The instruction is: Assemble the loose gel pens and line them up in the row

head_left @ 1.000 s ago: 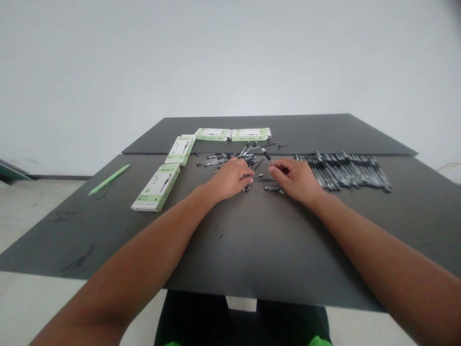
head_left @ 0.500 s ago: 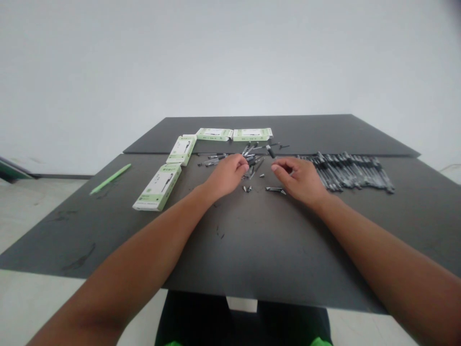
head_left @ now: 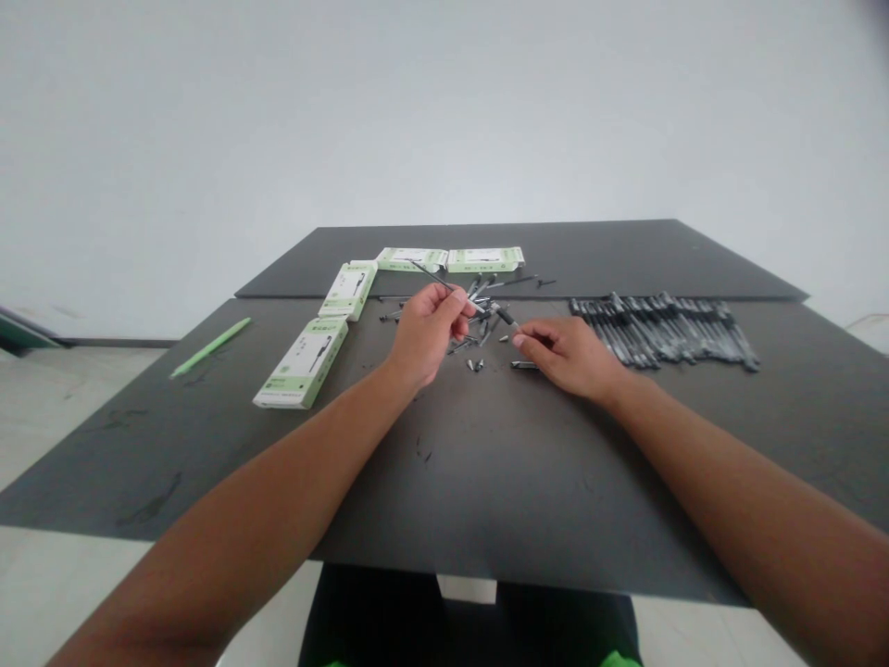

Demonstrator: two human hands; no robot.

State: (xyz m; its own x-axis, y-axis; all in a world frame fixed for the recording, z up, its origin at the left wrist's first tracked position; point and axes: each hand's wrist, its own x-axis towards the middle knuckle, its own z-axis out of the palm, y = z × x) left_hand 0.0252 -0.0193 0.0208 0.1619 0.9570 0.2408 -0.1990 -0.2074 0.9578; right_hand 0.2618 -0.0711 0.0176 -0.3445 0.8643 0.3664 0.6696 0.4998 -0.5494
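Observation:
My left hand is closed, thumb and fingers pinching a thin dark pen refill that slants up to the left. Opposite it, my right hand is closed on a pen barrel with a black grip, which points towards the refill's lower end. Whether the two parts touch I cannot tell. Below and behind my hands lie loose pen parts, with small metallic pen tips nearer me. A short black-and-clear piece rests beneath my right fingers, partly hidden.
To the right, many clear-and-black pens lie side by side. Green-and-white pen boxes form a bent line along the left and back. A light green pen lies at the far left of the dark table.
My left hand has risen and now shows a refill pinched in it. My right hand has moved slightly left, and its barrel has tipped towards my left hand.

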